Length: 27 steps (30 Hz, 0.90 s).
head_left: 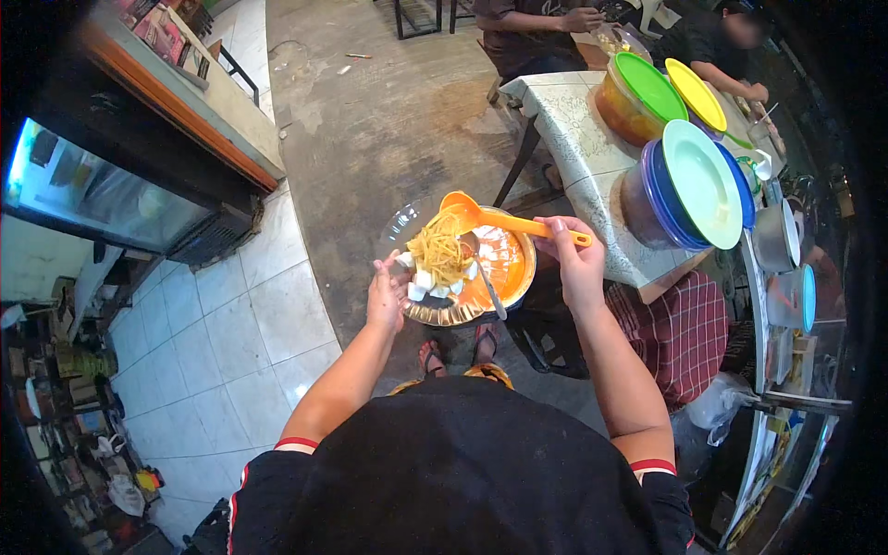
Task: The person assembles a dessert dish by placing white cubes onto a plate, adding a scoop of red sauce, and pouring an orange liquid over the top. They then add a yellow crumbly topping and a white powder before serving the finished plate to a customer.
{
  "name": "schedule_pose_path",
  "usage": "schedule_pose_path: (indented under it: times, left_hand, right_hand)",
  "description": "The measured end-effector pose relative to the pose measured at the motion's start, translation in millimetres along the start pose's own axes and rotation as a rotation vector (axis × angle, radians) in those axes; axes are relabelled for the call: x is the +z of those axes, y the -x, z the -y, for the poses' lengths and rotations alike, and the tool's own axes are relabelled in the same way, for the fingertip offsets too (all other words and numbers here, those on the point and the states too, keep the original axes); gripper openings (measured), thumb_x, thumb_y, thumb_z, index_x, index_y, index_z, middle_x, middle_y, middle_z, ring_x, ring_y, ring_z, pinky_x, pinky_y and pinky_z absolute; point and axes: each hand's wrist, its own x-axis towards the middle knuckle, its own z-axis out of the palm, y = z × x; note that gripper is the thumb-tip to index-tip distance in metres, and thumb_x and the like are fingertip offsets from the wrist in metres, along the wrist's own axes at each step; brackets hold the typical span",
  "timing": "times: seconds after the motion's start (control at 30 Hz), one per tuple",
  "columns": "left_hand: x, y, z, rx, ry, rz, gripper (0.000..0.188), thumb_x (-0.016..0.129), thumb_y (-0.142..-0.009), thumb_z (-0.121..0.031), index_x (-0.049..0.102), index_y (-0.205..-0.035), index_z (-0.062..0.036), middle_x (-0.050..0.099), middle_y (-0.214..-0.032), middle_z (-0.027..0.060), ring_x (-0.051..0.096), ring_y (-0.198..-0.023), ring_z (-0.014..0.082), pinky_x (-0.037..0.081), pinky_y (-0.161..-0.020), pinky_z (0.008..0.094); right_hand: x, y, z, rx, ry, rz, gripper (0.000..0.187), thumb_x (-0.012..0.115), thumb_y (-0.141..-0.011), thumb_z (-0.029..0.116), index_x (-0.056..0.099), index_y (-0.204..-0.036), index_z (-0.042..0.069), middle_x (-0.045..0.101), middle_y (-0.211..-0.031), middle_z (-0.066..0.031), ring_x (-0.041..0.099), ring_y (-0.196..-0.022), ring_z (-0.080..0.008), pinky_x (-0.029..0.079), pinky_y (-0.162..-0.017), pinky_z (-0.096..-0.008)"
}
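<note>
My left hand (384,298) grips the near-left rim of a clear, fluted plate (446,315). White chunks, which look like rice cake (424,279), lie on it under a heap of yellow shreds (438,251). In my right hand (573,262) is the handle of an orange ladle (520,224). The ladle's bowl is over the far side of the shreds, and what it contains is hidden. Behind and to the right of the plate is a round pot (529,275) of orange broth. A metal utensil's handle (493,294) crosses the pot; its other end is partly covered.
To the right, a cloth-covered table (592,185) holds tubs with a green lid (650,85) and a yellow lid (696,95), and one under a pale green plate (701,185). A checked cloth (680,333) hangs below. Two people sit beyond. A glass-door fridge (102,185) stands left.
</note>
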Motion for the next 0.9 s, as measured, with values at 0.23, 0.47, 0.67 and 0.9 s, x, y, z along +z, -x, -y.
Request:
schedule_pose_path:
  times: [0.23,0.47,0.67,0.9]
  left_hand:
    - [-19.5,-9.1,14.1,0.037,0.02,0.006,0.062,0.029,-0.089,-0.055,0.037,-0.13,-0.0087,0.056,-0.098,0.019,0.053,-0.071,0.0141,0.045,-0.059,0.0251]
    - [-51.5,-4.0,22.0,0.091,0.078,-0.01,0.065,0.028,-0.089,-0.056,0.033,-0.132,-0.0085,0.049,-0.115,0.0277,0.054,-0.101,0.0286,0.045,-0.084,0.0347]
    - [-93.3,15.3,20.0,0.068,0.115,-0.059,0.065,0.028,-0.088,-0.057,0.03,-0.134,-0.0109,0.044,-0.12,0.0257,0.05,-0.106,0.031,0.042,-0.089,0.0393]
    - [-102.8,35.8,7.8,0.022,0.192,-0.142,0.065,0.026,-0.089,-0.056,0.026,-0.135,-0.0104,0.04,-0.127,0.0209,0.042,-0.116,0.0313,0.037,-0.095,0.0427]
  right_hand:
    - [-9.1,-3.2,-3.6,0.05,-0.202,-0.132,0.02,0.049,-0.09,0.018,0.055,-0.094,-0.001,0.061,-0.097,-0.0147,0.062,-0.08,-0.0174,0.051,-0.072,-0.0269]
    - [-45.9,-1.0,-24.6,0.143,-0.328,-0.279,0.019,0.048,-0.089,0.016,0.054,-0.095,0.0,0.062,-0.095,-0.0155,0.063,-0.076,-0.018,0.052,-0.068,-0.0265]
    - [-54.7,0.0,-102.8,0.195,-0.153,-0.372,0.016,0.049,-0.089,0.016,0.055,-0.093,0.001,0.062,-0.092,-0.0106,0.061,-0.072,-0.0143,0.051,-0.065,-0.0244]
    - [-34.6,20.3,-184.0,-0.099,0.597,-0.168,0.016,0.056,-0.083,0.015,0.061,-0.09,0.001,0.064,-0.088,-0.0135,0.063,-0.083,-0.0234,0.048,-0.075,-0.0303]
